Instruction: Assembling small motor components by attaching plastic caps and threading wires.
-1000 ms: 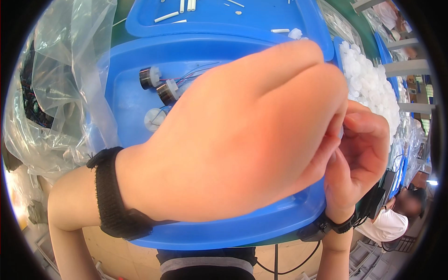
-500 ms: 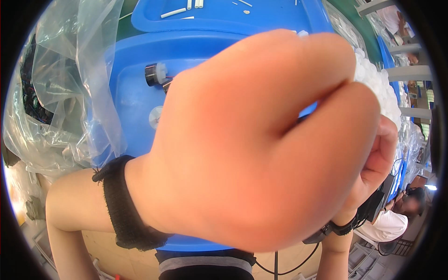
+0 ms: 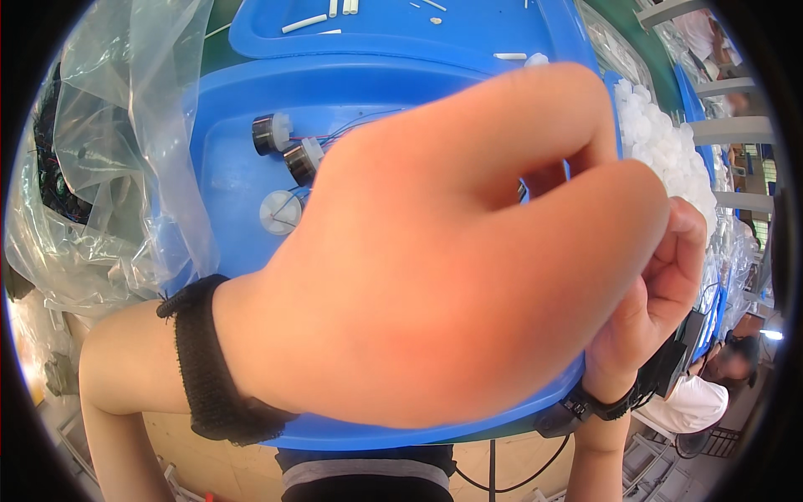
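Observation:
My left hand [image 3: 452,251] fills the middle of the view, very near the camera, its back toward me and its fingers curled. Whatever it may grip is hidden behind it. Partly covered by it, my right hand [image 3: 648,297] is closed at the right, its fingers bent and contents out of sight. Beyond and left of my left hand, a black cylinder with a white cap [image 3: 266,135] lies in a blue tray [image 3: 238,180]. A second black cylinder [image 3: 299,164] is beside it, with thin wires trailing behind. A white round cap [image 3: 281,212] with a wire shows below them.
Clear plastic bags [image 3: 125,159] stand at the left, with dark wiring [image 3: 54,159] inside. A farther blue tray [image 3: 385,38] holds several short white tubes [image 3: 304,23]. White plastic pieces [image 3: 661,138] are heaped at the right. Another person [image 3: 694,402] sits at the far right.
My left hand has shifted slightly left and its fingers have parted a little from each other. More of the second cylinder, the wires and the round cap now shows.

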The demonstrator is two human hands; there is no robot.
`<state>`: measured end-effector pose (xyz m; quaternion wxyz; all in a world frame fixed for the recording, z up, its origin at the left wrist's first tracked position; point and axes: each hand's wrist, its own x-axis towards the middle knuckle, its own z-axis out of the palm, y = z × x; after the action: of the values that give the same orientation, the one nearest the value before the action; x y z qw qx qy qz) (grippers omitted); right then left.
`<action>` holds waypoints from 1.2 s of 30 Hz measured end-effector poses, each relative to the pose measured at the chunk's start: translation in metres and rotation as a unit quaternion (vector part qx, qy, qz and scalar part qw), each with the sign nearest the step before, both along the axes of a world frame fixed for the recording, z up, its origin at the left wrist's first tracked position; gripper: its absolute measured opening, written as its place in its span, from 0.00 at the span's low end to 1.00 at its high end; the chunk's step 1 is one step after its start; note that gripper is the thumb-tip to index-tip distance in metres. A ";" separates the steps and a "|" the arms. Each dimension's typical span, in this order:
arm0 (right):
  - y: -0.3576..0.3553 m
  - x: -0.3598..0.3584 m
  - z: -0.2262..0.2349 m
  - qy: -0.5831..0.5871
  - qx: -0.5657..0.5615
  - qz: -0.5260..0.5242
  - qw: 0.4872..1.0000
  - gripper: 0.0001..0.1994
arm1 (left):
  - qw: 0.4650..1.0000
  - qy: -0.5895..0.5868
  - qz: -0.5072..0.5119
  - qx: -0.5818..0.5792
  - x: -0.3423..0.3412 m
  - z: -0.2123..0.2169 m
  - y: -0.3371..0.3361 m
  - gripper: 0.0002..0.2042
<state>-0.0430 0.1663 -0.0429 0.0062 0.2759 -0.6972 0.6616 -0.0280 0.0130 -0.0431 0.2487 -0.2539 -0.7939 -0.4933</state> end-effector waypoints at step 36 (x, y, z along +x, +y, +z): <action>0.031 -0.012 0.002 -0.015 -0.061 0.099 0.993 0.27 | 0.999 0.018 -0.014 -0.035 -0.010 0.018 0.012 0.08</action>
<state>-0.0553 0.1974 -0.0414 -0.0531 0.3333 -0.6249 0.7040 -0.0378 0.0254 -0.0251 0.2471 -0.2820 -0.8026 -0.4640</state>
